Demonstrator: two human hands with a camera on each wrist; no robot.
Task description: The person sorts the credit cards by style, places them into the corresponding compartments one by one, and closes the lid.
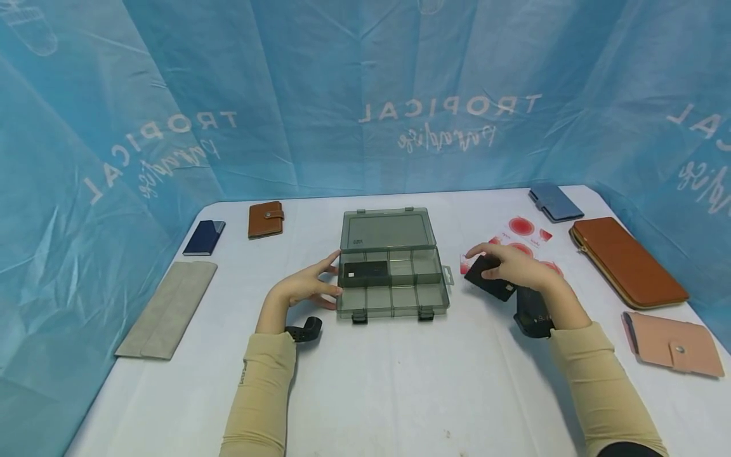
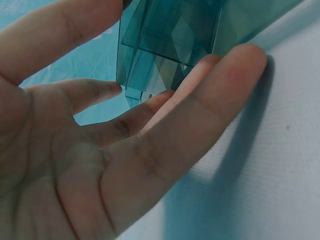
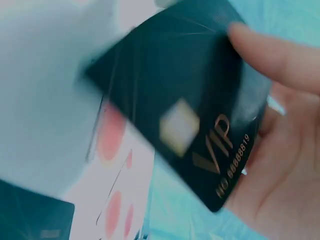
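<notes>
A translucent grey-green compartment box point(image 1: 388, 230) lies with its lid folded back in the middle of the table. One black card point(image 1: 374, 271) lies in its upper left compartment. My left hand point(image 1: 305, 287) rests at the box's left side, its fingers and thumb spread along the edge, as the left wrist view also shows. To the right of the box, my right hand point(image 1: 522, 266) pinches a black VIP card point(image 3: 150, 85) between thumb and fingers. That card is tilted above the table, beside a white sheet with red circles point(image 1: 521, 226), partly hidden by the hand.
A blue wallet point(image 1: 556, 203), a large brown zip wallet point(image 1: 631, 261) and a pink wallet point(image 1: 676, 344) lie on the right. On the left are a small brown wallet point(image 1: 265, 219), a navy cardholder point(image 1: 204, 238) and a grey flat case point(image 1: 169, 310).
</notes>
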